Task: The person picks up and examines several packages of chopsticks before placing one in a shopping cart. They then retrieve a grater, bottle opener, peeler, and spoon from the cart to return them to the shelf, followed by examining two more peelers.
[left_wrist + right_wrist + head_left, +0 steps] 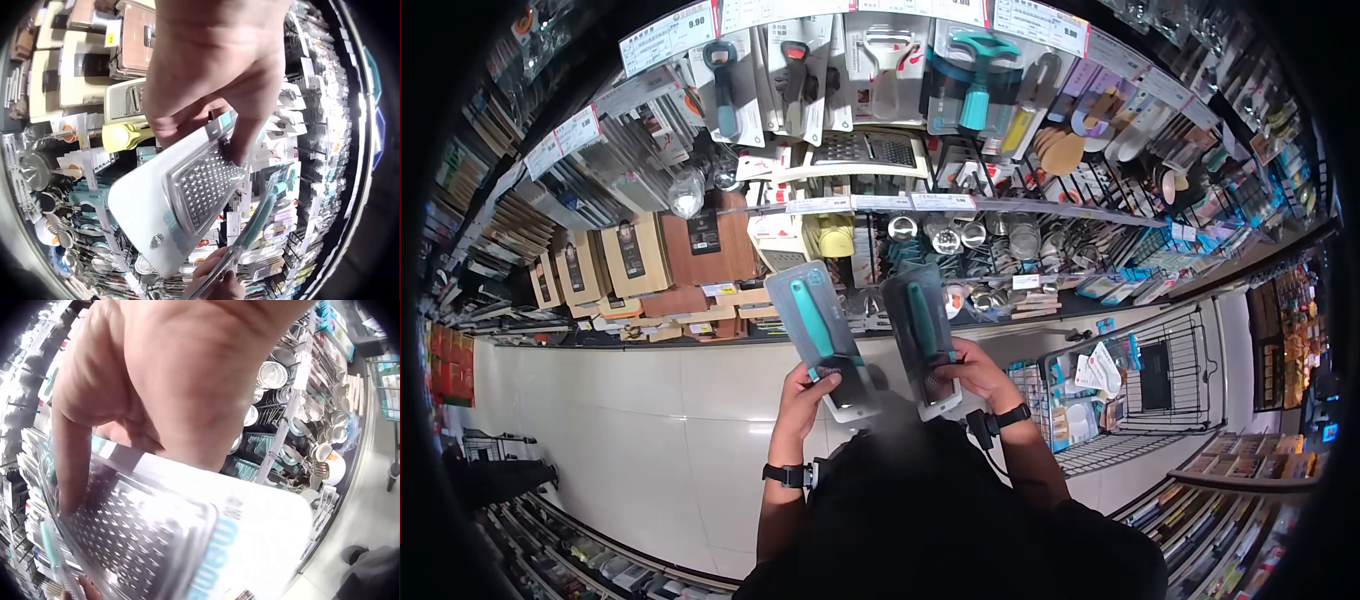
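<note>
My left hand [802,400] grips the lower end of a packaged grater [808,312] with a teal handle, its thumb across the front. A second, similar packaged grater [918,325] is held at its lower end by my right hand [980,376]. The two packs stand side by side, slightly apart, handles toward the shelf. In the left wrist view, the left grater's perforated metal plate [209,187] shows under clear plastic on a white card. The right wrist view shows the right grater's metal plate [125,531] close up, with a finger lying over the plastic.
Ahead, a store shelf [1060,208] holds hanging peelers [887,70], a flat grater [865,150] and several metal utensils. Cutting boards [708,245] stand at left. A shopping cart [1165,375] with packaged goods is at right; another cart [500,445] is at far left.
</note>
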`<action>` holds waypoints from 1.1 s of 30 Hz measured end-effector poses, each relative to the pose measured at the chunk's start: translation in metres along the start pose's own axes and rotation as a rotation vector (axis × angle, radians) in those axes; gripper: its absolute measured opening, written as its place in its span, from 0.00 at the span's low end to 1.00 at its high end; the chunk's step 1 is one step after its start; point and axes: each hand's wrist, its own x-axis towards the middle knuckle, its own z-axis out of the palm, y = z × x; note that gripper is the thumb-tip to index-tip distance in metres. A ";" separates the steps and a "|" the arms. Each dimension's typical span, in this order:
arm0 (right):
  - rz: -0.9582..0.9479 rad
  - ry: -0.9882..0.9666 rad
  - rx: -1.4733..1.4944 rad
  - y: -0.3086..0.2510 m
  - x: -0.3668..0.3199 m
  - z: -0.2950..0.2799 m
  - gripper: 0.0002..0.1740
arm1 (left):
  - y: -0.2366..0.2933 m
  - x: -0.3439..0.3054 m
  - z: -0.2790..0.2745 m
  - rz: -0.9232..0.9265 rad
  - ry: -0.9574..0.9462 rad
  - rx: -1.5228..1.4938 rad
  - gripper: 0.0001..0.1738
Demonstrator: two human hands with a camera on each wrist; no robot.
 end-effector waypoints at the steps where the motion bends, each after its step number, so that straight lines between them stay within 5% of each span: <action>1: 0.001 0.007 -0.074 -0.003 0.011 -0.002 0.25 | 0.004 0.003 -0.005 0.001 0.010 0.008 0.17; 17: -0.024 0.238 -0.424 -0.026 0.127 -0.033 0.20 | 0.049 0.068 0.019 -0.014 -0.042 0.092 0.21; 33: -0.128 0.323 -0.226 -0.031 0.166 -0.025 0.18 | 0.039 0.090 0.004 -0.089 -0.031 0.125 0.17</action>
